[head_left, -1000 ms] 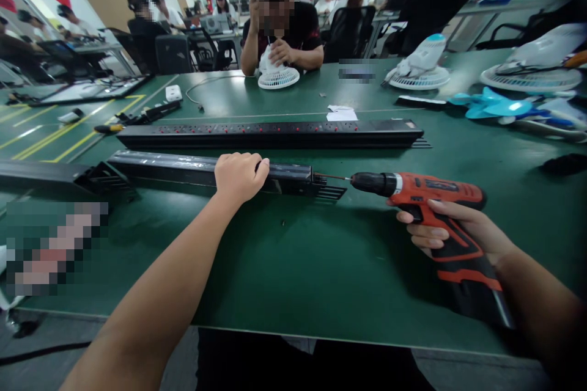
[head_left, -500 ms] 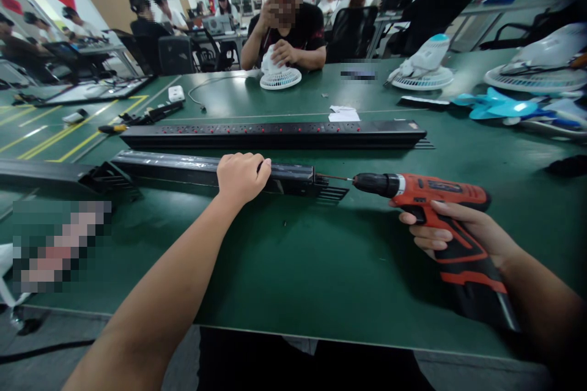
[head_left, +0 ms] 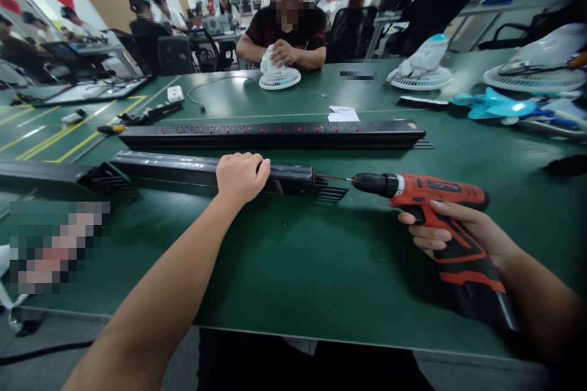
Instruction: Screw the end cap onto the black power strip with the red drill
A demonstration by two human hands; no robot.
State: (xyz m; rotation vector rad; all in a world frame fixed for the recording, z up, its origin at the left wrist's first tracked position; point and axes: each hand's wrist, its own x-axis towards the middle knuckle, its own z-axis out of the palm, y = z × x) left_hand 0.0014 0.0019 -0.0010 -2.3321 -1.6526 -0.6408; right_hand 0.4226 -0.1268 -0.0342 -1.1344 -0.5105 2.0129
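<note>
My left hand is closed over the top of a long black power strip housing lying on the green table. In my right hand is a red and black cordless drill, its grip wrapped by my fingers. The drill's long thin bit points left and meets the right end of the housing, where a slotted black end piece sticks out. Whether the tip sits in a screw is too small to tell.
Behind lies another long black power strip with red-marked sockets. Another black bar is at the left. Across the table a person holds a white fan part. Blue fan blades lie at the right.
My hands, the drill and the housing stay almost still. The person opposite has lowered a raised hand from the face toward the fan part.
</note>
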